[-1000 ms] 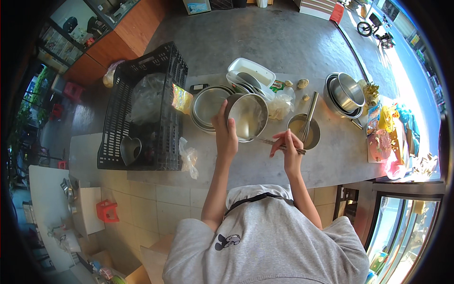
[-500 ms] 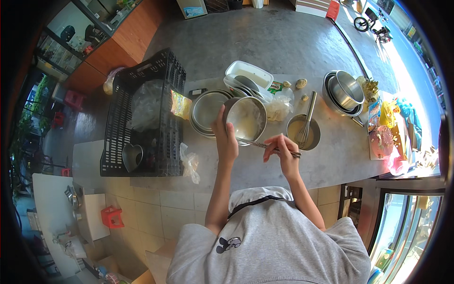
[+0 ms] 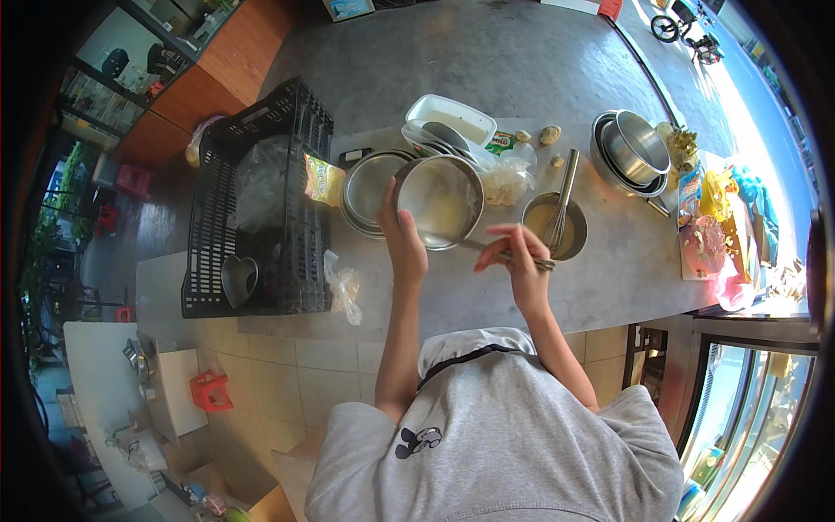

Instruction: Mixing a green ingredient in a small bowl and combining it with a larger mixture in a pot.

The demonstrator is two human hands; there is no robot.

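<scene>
In my left hand (image 3: 405,242) is a round steel bowl (image 3: 435,181), gripped by its left side and tilted toward me. Pale yellow, creamy liquid (image 3: 445,214) coats its bottom. My right hand (image 3: 524,266) pinches a long thin metal utensil (image 3: 477,246) with some fingers raised. The utensil's far end reaches the bowl's near rim; its exact kind cannot be made out. Right of the bowl stands a steel pot (image 3: 582,237) with yellowish liquid, and a wire whisk (image 3: 568,178) leans in it. Stacked steel pans (image 3: 370,184) sit behind the bowl, to the left.
A black plastic crate (image 3: 300,200) with clear bags and a heart-shaped tin (image 3: 238,280) stands left. At the back is a white tub (image 3: 452,115). Nested steel bowls (image 3: 637,148) and a pink cake (image 3: 701,246) are on the right. A plastic bag (image 3: 344,291) lies near the front edge.
The view has shifted slightly. The bowl is tipped further toward me, showing more of its inside. The utensil's flat end is now at the near rim, and my right hand's fingers have moved.
</scene>
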